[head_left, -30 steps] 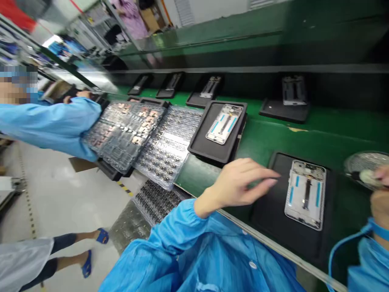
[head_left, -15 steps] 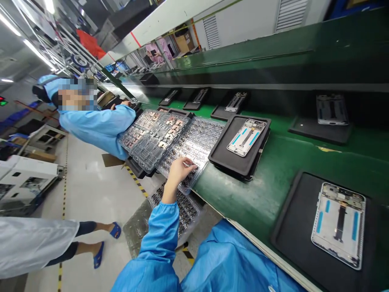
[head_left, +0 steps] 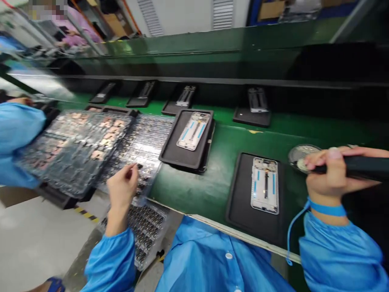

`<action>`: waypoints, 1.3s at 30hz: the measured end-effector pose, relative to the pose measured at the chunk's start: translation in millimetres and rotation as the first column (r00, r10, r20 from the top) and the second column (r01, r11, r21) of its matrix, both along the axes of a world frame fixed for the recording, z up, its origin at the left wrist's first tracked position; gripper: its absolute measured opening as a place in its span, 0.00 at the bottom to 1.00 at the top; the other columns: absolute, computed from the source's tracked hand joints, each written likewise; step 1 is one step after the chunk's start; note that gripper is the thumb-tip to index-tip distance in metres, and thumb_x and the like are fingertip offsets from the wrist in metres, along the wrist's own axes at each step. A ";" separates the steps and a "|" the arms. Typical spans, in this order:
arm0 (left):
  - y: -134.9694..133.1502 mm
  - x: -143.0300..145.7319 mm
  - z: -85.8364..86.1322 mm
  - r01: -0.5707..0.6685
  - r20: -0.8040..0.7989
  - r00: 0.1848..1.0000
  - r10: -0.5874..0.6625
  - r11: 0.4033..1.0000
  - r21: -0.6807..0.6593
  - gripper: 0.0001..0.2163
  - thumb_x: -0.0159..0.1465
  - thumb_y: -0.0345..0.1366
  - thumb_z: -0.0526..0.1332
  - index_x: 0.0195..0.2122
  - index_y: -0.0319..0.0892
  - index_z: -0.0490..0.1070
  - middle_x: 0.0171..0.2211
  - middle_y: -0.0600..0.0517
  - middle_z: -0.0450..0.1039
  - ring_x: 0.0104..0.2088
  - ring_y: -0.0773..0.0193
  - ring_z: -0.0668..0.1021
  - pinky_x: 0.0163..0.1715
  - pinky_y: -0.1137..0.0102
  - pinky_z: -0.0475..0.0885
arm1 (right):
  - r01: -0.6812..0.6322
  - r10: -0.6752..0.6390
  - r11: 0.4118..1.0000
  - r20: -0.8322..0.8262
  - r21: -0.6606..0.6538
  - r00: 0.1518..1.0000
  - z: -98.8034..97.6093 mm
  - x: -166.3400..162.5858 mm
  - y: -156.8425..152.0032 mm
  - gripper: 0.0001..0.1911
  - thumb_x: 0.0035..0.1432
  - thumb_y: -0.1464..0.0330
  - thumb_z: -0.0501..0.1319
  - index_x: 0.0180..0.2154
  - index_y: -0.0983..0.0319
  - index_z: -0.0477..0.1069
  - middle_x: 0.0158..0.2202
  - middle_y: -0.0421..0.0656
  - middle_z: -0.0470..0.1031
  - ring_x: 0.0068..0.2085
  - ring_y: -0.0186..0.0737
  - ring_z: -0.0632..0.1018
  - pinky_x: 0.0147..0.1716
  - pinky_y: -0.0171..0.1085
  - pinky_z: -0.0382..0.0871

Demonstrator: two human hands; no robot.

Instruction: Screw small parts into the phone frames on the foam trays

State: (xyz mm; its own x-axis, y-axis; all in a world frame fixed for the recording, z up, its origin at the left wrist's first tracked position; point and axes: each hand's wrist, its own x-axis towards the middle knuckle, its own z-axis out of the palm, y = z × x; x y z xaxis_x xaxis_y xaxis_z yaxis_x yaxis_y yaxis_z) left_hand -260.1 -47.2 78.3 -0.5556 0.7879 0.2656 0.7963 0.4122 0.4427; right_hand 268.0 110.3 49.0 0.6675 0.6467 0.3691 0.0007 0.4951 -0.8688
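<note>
My left hand (head_left: 123, 184) is closed in a pinch over the near edge of a clear component tray (head_left: 144, 156). A small dark part (head_left: 139, 166) shows at its fingertips. At the right, my right hand (head_left: 330, 176) is wrapped round a thick black cylindrical tool (head_left: 364, 167); its exact kind is unclear. A blue wrist strap (head_left: 328, 209) circles that wrist. Under the fingers lies a round clear dish (head_left: 304, 151), partly hidden. Between my hands a phone frame (head_left: 265, 186) with blue strips rests on a black tray (head_left: 240, 202).
Another phone frame (head_left: 194, 130) lies on stacked black trays (head_left: 170, 150). Several trayed frames line the back of the green bench (head_left: 188, 190). A clear tray with copper-coloured parts (head_left: 79, 142) stands left, beside a co-worker's blue sleeve (head_left: 20, 129). More trays (head_left: 148, 231) sit below the bench edge.
The view has swung right, bringing my right hand with the black tool and the round dish into sight. My left hand still pinches at the component tray, slightly raised.
</note>
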 end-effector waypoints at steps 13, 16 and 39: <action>31.9 240.0 -3.3 0.834 0.729 0.245 -0.639 0.522 0.178 0.19 0.79 0.57 0.82 0.55 0.46 0.96 0.42 0.45 0.97 0.45 0.46 0.98 0.51 0.59 0.95 | -0.028 0.013 0.992 0.127 0.121 0.992 1.6 11.1 -2.3 0.22 0.59 0.58 0.79 0.44 0.52 0.69 0.26 0.27 0.68 0.19 0.39 0.75 0.24 0.43 0.83; 48.4 287.2 -17.9 0.901 0.689 0.230 -0.688 0.418 0.117 0.10 0.83 0.47 0.80 0.57 0.50 0.96 0.45 0.48 0.97 0.49 0.48 0.98 0.53 0.61 0.92 | -0.038 0.021 0.992 0.134 0.123 0.991 1.4 11.6 -1.3 0.23 0.63 0.55 0.81 0.44 0.50 0.69 0.26 0.28 0.68 0.19 0.40 0.75 0.23 0.43 0.81; 37.0 308.2 -47.4 0.836 0.341 0.548 -0.764 0.517 -0.184 0.19 0.77 0.38 0.86 0.67 0.62 0.97 0.64 0.42 0.89 0.68 0.38 0.81 0.64 0.44 0.81 | -0.079 0.046 0.981 0.180 0.180 0.983 -5.2 13.9 1.2 0.28 0.69 0.47 0.87 0.44 0.51 0.73 0.30 0.30 0.67 0.19 0.35 0.71 0.18 0.40 0.71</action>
